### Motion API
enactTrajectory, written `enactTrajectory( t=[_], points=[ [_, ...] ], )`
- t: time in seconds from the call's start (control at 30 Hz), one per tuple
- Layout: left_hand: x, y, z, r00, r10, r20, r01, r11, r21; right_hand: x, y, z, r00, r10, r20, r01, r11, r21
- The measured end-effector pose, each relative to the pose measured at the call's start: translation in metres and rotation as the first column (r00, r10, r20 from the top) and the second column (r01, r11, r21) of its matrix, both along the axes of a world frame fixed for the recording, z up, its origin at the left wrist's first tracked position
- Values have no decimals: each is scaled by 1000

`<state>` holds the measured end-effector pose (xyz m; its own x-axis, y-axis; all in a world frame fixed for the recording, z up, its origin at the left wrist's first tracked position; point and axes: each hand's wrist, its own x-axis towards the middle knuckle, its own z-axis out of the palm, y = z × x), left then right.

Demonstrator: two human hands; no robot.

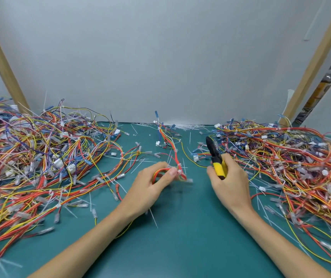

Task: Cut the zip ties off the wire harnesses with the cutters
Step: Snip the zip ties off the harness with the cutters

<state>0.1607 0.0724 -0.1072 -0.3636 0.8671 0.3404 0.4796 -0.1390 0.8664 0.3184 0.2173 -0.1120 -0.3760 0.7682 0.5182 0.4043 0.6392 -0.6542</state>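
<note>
As the left hand (154, 183) pinches a harness, the right hand (230, 181) grips the cutters (214, 155)

Where the teal mat (180, 237) lies between two heaps, one wire harness (173, 146) runs from near the back wall toward the person. Its near end is looped and pinched between the left thumb and fingers. A white zip tie (179, 171) seems to sit on it just beside the fingertips, though blur there leaves that unsure. The right hand's fingers curl round the cutters' yellow handles, black nose pointing up and away, apart from the harness. Tangled harness heaps lie to the left (40, 153) and right (290, 157), and loose white tie tails (184, 126) litter the mat.
</note>
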Motion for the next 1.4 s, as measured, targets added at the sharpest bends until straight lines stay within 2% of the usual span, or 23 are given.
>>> enactTrajectory(
  t=[0.07, 0.13, 0.27, 0.3, 0.33, 0.4, 0.43, 0.5, 0.57, 0.63, 0.67, 0.73, 0.8, 0.87, 1.0, 1.1, 1.27, 1.4],
  points=[
    [5, 1, -1, 982, 132, -135, -131, 991, 20, 0, 1, -1, 998, 16, -64, -20, 998, -67],
    [10, 3, 0, 961, 181, -211, -192, 981, -31, 0, 0, 1, 993, 24, -115, -40, 990, -138],
    [23, 11, 2, 956, 249, -156, -278, 939, -202, 0, -3, 4, 958, 101, -268, -178, 943, -282],
    [25, 15, 3, 960, 272, -61, -278, 928, -248, 0, -5, 3, 948, 107, -301, -199, 936, -292],
    [27, 20, 5, 955, 282, 97, -245, 927, -283, -1, -6, 3, 938, 111, -328, -214, 931, -297],
    [27, 31, 10, 862, 237, 448, -119, 954, -277, -2, -8, 1, 929, 122, -349, -235, 924, -302],
    [26, 38, 14, 805, 205, 557, -70, 965, -254, -3, -8, 0, 929, 124, -348, -238, 922, -306],
    [27, 47, 22, 721, 161, 674, -3, 973, -229, -5, -9, -1, 931, 120, -344, -232, 924, -304],
    [26, 50, 28, 700, 89, 709, 95, 972, -216, -6, -10, -2, 927, 130, -351, -235, 932, -275],
    [23, 46, 31, 763, -21, 646, 230, 943, -242, -6, -10, -1, 924, 142, -356, -242, 936, -254],
    [18, 42, 32, 834, -62, 548, 262, 919, -295, -5, -10, -2, 924, 137, -358, -238, 937, -257],
    [7, 33, 32, 973, -77, 218, 166, 888, -428, -4, -10, -2, 925, 111, -363, -221, 936, -275],
    [-2, 21, 32, 997, -37, -67, 3, 892, -451, -4, -10, -2, 924, 98, -369, -216, 931, -293],
    [-6, 8, 31, 981, -18, -194, -70, 898, -434, -4, -10, -1, 924, 99, -368, -217, 930, -295],
    [6, -7, 24, 942, -67, -328, -89, 895, -437, -3, -10, 0, 932, 112, -343, -217, 934, -285],
    [24, -5, 14, 919, -41, -391, -116, 922, -370, -2, -9, 0, 934, 117, -338, -218, 935, -278],
    [49, -2, 5, 930, 73, -360, -178, 947, -267, -3, -6, -1, 944, 107, -311, -199, 939, -281],
    [52, -7, 11, 956, 32, -293, -135, 931, -340, -6, -4, -3, 971, 128, -203, -169, 965, -198]
  ],
)
